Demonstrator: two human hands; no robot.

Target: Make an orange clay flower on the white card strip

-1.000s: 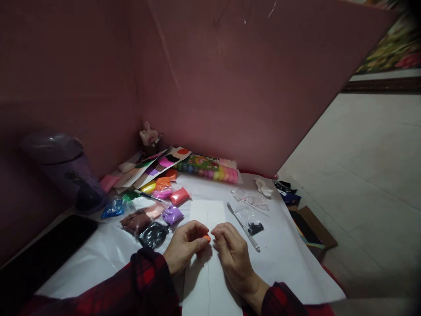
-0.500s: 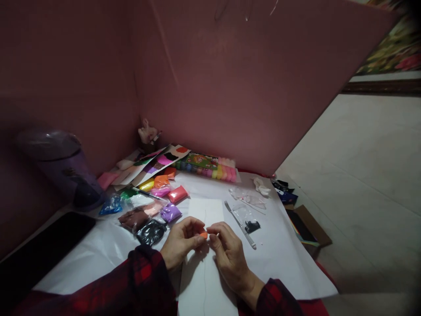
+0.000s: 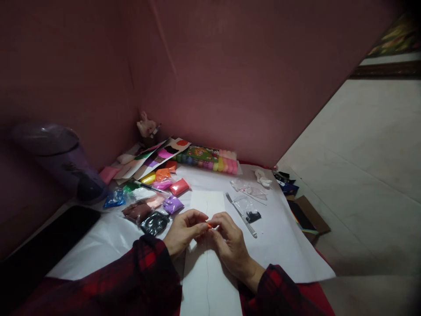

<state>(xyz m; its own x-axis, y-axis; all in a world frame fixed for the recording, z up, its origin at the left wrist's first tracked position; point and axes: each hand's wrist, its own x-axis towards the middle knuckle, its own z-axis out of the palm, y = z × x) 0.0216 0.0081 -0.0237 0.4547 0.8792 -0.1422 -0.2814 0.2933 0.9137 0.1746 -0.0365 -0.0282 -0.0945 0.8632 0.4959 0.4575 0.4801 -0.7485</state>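
Note:
A small orange piece, clay by its look, is pinched between the fingertips of my left hand and my right hand. Both hands are closed, their tips meeting around the piece, which is mostly covered. Beneath them lies a long white strip with a thin dark line running down its length. To the right of my right hand rests a grey fork-ended tool. A black packet and a purple packet lie beyond my left hand.
Colourful packets, painted cards and a pack of coloured sticks fill the back left. A purple bottle and a black flat object are at the left. Clear plastic bags lie at the right, an open box beyond.
My fingertips have come closer together, covering more of the orange piece. My right hand now touches it. The whole view has shifted slightly.

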